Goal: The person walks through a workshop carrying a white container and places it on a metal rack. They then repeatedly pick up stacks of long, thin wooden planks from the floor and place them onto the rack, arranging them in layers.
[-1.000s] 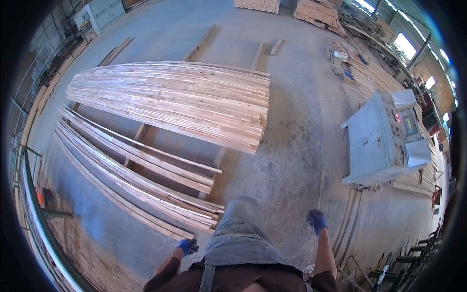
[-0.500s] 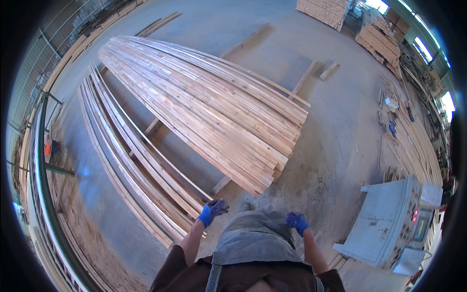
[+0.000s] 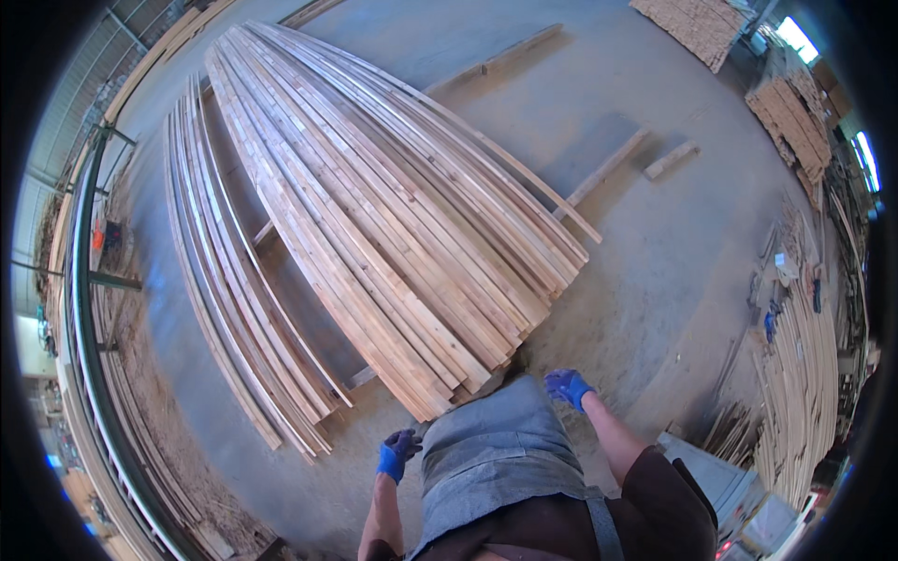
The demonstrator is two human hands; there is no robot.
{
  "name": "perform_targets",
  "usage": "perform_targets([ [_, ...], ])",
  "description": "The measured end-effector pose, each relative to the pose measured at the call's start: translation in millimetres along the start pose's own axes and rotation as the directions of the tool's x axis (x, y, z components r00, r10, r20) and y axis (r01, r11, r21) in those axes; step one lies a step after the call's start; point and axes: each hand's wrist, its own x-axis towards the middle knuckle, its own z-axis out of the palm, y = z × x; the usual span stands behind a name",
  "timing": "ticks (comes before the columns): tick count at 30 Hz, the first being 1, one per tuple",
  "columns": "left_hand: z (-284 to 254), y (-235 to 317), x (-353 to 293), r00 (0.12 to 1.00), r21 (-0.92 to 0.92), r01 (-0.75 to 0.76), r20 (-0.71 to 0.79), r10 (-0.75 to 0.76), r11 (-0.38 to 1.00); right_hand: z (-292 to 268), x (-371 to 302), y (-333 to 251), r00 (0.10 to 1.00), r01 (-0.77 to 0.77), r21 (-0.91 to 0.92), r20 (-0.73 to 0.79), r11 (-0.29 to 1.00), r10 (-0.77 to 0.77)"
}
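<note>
A wide layer of long pale boards [image 3: 374, 215] stretches away from me, its near ends just ahead of my apron [image 3: 496, 449]. To its left, across a gap, lies a narrower group of long boards [image 3: 224, 271]. My left hand [image 3: 398, 453], in a blue glove with dark palm and fingers, hangs left of the apron, close to the wide layer's near left corner. Its fingers are loosely apart and hold nothing. My right hand [image 3: 569, 388], gloved alike, is beside the apron's right edge, fingers loosely bent, with nothing visible in it. Neither hand touches a board.
Bearer timbers [image 3: 608, 173] and a short wood block [image 3: 672, 160] lie on the floor at the right. A metal rail [image 3: 84, 280] runs along the left. Loose strips [image 3: 795, 383] and a grey cabinet [image 3: 716, 467] are at right, with stacked wood [image 3: 790, 122] farther back.
My view has turned right and come nearer to the wide layer's ends. My left hand has moved away from the narrower group's ends; the cabinet has slid toward the lower right edge.
</note>
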Motion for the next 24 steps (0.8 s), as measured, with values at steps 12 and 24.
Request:
perform_targets([
  [12, 196.7, -9.7, 80.9, 0.997, -0.443, -0.002, 0.065, 0.034, 0.896, -202.1, 5.9, -65.0, 0.978, -0.176, -0.545, -0.002, 0.819, 0.208],
  [24, 480.6, 101.6, 182.1, 1.0, -0.269, -0.004, 0.029, 0.012, 0.963, -324.9, 232.9, -180.2, 0.977, 0.21, -0.7, 0.168, 0.683, -0.128],
])
